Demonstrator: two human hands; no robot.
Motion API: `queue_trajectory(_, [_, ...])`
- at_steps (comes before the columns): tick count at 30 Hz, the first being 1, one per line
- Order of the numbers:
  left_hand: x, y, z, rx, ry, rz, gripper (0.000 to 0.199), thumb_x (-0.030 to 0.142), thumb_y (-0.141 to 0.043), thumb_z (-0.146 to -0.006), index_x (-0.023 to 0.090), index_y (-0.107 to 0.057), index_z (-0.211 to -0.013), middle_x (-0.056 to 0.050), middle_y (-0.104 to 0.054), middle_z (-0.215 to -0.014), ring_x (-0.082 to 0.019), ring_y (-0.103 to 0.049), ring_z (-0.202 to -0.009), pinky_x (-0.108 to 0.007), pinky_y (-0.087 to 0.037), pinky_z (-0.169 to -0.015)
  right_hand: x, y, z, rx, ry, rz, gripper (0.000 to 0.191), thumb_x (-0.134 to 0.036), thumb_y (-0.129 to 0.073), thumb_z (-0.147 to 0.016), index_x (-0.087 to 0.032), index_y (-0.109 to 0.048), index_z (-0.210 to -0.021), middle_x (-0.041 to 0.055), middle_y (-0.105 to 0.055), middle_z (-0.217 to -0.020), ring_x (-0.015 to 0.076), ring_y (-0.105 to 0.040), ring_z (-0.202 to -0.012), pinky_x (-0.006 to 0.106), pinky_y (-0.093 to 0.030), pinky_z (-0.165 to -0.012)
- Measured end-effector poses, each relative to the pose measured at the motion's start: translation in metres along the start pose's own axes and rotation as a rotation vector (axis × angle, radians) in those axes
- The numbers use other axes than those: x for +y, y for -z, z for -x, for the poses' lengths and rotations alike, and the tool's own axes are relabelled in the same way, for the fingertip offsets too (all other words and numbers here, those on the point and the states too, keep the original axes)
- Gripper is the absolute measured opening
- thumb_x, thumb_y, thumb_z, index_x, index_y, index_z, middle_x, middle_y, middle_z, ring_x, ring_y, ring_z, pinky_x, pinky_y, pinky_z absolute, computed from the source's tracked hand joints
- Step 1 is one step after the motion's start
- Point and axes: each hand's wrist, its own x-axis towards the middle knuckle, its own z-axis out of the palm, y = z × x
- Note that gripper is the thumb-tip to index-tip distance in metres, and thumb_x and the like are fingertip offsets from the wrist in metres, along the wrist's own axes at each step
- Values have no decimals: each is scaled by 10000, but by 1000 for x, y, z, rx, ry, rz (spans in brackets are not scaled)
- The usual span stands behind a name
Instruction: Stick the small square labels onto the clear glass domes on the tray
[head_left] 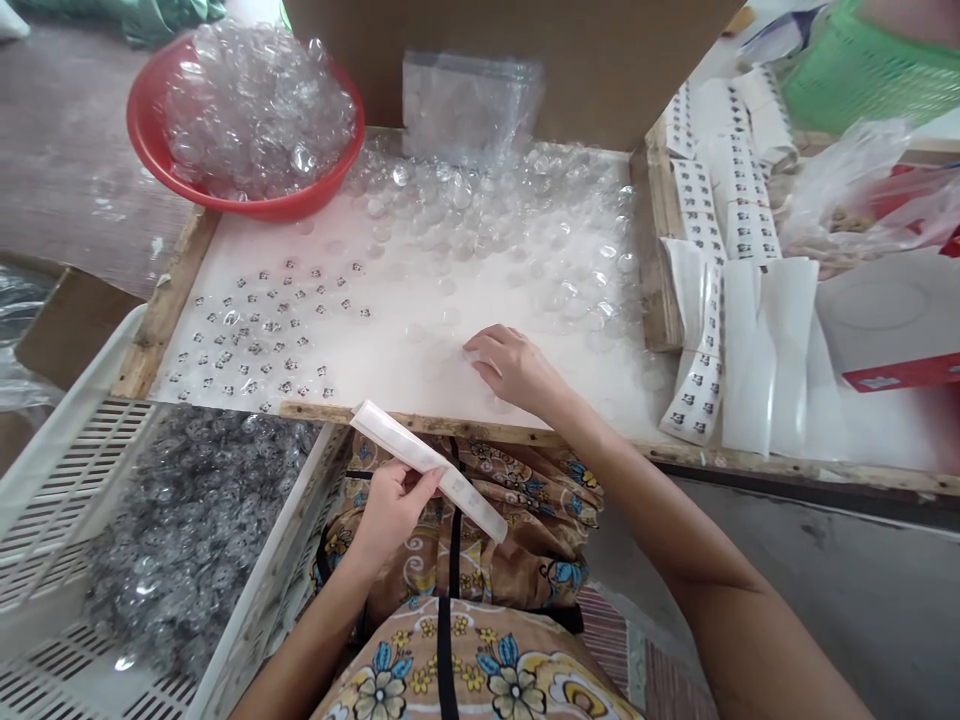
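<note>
White strip [422,455] in the left hand [392,505]

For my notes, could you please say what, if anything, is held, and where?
Left hand: the strip, near its middle. Right hand: I cannot tell.

At right, a green basket [855,75], crumpled plastic bag [840,190] and white box [892,310] (red along one side).

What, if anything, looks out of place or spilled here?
No plain spill or damage shows. The one mildly odd thing is the red basin: heaped above its rim with clear plastic pieces, it juts past the bench's left wooden edge, so it could be less steady. What supports it is hidden.
</note>
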Motion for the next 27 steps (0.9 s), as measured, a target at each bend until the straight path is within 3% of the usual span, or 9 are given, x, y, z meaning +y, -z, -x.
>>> queue_trajectory(3, [-1, 1, 0, -6, 12, -6, 244, 374, -730, -777, 132, -738, -810, -78, -769, -783, -237, -726, -726, -324, -609, -683, -11, 13, 9, -53, -14, -25, 208, -117, -530, -901, -157, -637, -1075, 140, -654, -1074, 237, -623, -942, 362, -484, -842])
queue_trajectory(9, [-4, 0, -4, -31, 0, 8, 243, 372, -732, -777, 132, -737, -813, -78, -764, -776, -234, -722, -709, -326, -609, -678, -33, 28, 13, -274, -102, 29, 166, -208, -509, -962, -143, -661, -973, 117, -678, -962, 204, -621, -845, 300, -433, -752])
queue_trajectory(17, [-1, 1, -1, -10, -8, -11, 243, 379, -725, -774, 138, -727, -805, -71, -767, -768, -231, -723, -707, -321, -608, -674, -24, 31, -4, -373, -245, -3, 206, -113, -450, -926, -173, -647, -928, 65, -719, -933, 169, -606, -813, 263, -377, -704])
queue_trajectory(22, [-5, 3, 0, 0, 1, -38, 252, 390, -725, -773, 140, -729, -804, -73, -765, -772, -234, -721, -713, -327, -605, -676, -18, 32, -5, -263, -318, 38, 110, -155, -531, -904, -182, -623, -848, 62, -680, -844, 174, -580, -723, 282, -377, -647])
queue_trajectory(24, [-6, 2, -1, -6, 5, -33, 258, 394, -726, -773, 137, -730, -801, -75, -761, -769, -233, -716, -705, -331, -606, -675, -17, 27, -5, -162, -269, 41, 53, -166, -579, -893, -184, -621, -921, 83, -665, -934, 191, -595, -780, 296, -411, -681])
queue_trajectory(27, [-4, 0, -2, -17, 14, -8, 275, 408, -736, -763, 137, -731, -805, -77, -762, -777, -239, -718, -719, -340, -610, -688, -17, 12, -7, -86, -125, 53, 209, -142, -627, -870, -191, -597, -1072, 124, -628, -1096, 243, -593, -951, 351, -457, -796])
